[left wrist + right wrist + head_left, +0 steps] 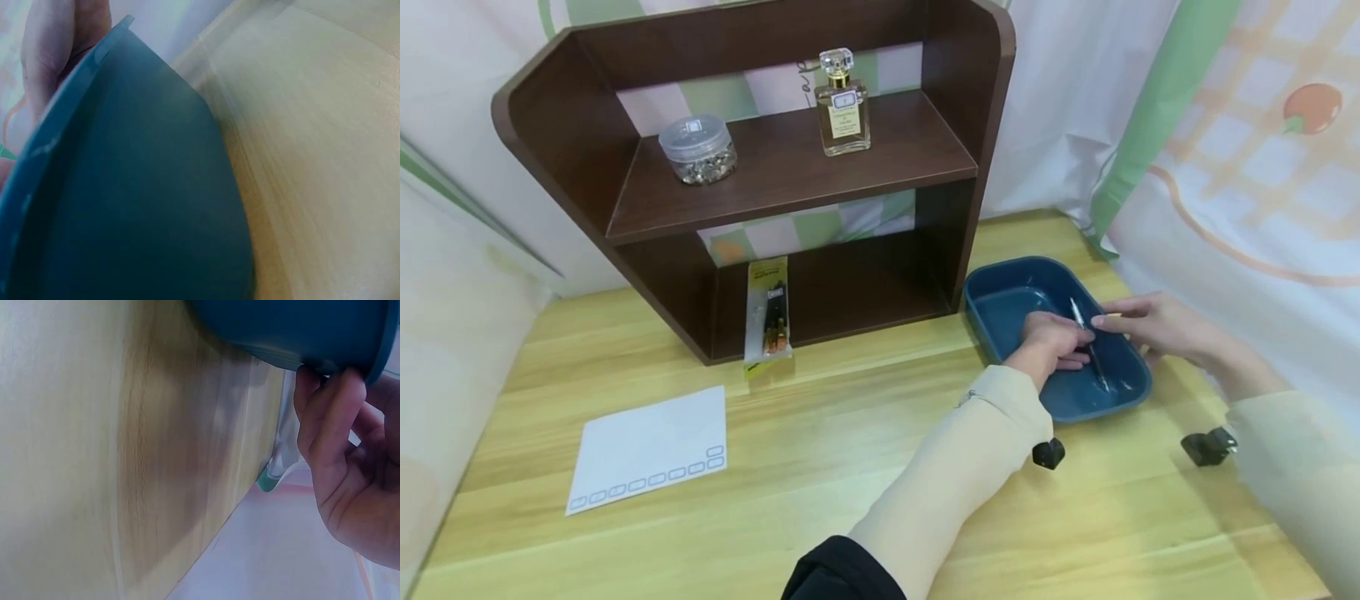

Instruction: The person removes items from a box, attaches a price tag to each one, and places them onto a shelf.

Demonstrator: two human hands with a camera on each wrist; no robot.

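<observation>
Tray: blue tray [1000,304], near right edge of table [850,467], holds both hands.
Left hand: left hand [1051,343] inside tray, fingers curled round thin metal tool [1086,333], gripping near its upper half.
Right hand: right hand [1157,327] over tray's right rim, fingers reaching inward, fingertips [1101,321] at the tool beside left hand; grip or mere touch, cannot tell. From right wrist view, fingers [331,406] curled against underside of rim.
Tool: slanted, upper tip toward tray's far end, lower end on tray floor toward near rim.
Edges: table's right edge just beyond right hand, curtain [1240,167] close behind it; tray's left rim near foot of brown shelf [775,167].
Open room: bare wood left of and nearer than left hand, up to white sheet [647,446] far left.
Farther left: yellow packet [767,321] leaning in shelf's lower bay; clear jar [697,148] and perfume bottle [842,104] on upper board.
</observation>
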